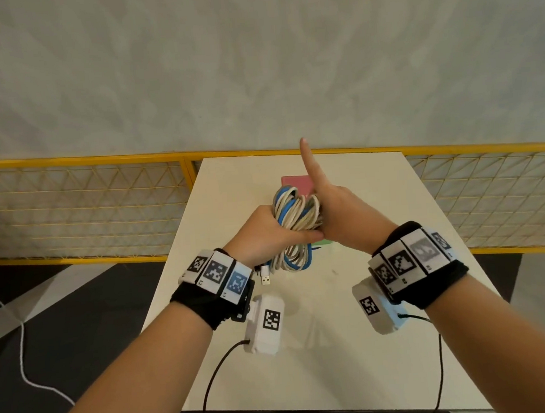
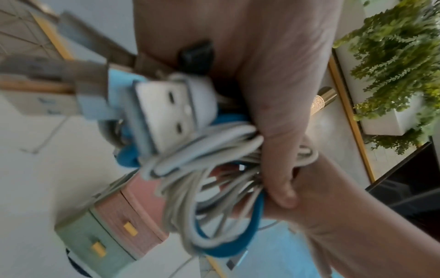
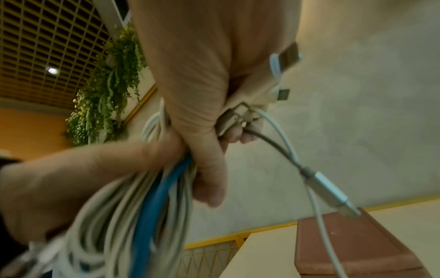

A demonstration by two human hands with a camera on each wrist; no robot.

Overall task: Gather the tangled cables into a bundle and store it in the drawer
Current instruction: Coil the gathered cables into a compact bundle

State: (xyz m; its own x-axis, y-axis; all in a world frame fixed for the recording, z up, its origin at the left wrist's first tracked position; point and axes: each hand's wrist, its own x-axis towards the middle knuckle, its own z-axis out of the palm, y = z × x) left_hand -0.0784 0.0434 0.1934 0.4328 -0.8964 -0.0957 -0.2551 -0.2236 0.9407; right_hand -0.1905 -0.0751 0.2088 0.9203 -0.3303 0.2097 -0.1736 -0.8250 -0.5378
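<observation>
A bundle of white and blue cables (image 1: pixel 292 209) hangs in the air over the table, held by both hands. My left hand (image 1: pixel 266 234) grips its left side, thumb across the front. My right hand (image 1: pixel 342 214) grips the right side with thumb and lower fingers, its index finger pointing straight up. Loose loops and a USB plug (image 1: pixel 265 279) dangle below. In the right wrist view several plugs stick out past the right hand's fingers (image 3: pixel 238 131) from the cable bundle (image 3: pixel 123 216). The small drawer unit (image 1: pixel 297 183) sits right behind the bundle; its pink and green drawers (image 2: pixel 112 212) with yellow handles look closed.
The white table (image 1: pixel 307 349) stands against a yellow mesh railing (image 1: pixel 71 201) and a grey wall. A white cord (image 1: pixel 21 353) lies on the dark floor to the left. Black wires run from both wrist cameras towards me.
</observation>
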